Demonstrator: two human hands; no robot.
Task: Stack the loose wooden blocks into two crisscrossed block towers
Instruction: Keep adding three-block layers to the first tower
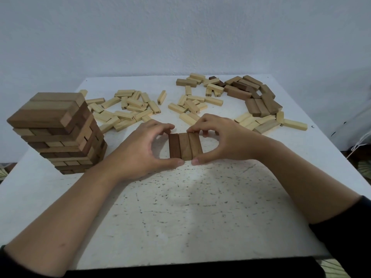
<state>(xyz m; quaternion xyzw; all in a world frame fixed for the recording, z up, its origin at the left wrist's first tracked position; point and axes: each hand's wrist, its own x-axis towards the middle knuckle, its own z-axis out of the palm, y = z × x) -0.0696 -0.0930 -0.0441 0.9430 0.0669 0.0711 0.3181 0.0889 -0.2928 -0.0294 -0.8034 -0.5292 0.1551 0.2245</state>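
Three brown blocks (pixel 185 146) lie side by side in a flat row at the table's middle. My left hand (pixel 140 149) pinches the row from the left, thumb at the near ends and fingers at the far ends. My right hand (pixel 220 141) pinches it the same way from the right. A tall crisscrossed tower (pixel 58 131) of brown blocks stands at the left. Loose pale blocks (pixel 128 109) lie scattered behind my hands. Loose brown blocks (pixel 259 97) are heaped at the far right.
The white speckled table (pixel 190 207) has its near half bare. A pale wall rises right behind the far edge. More pale blocks (pixel 261 122) lie just right of my right hand. A white cord (pixel 361 145) hangs off the right side.
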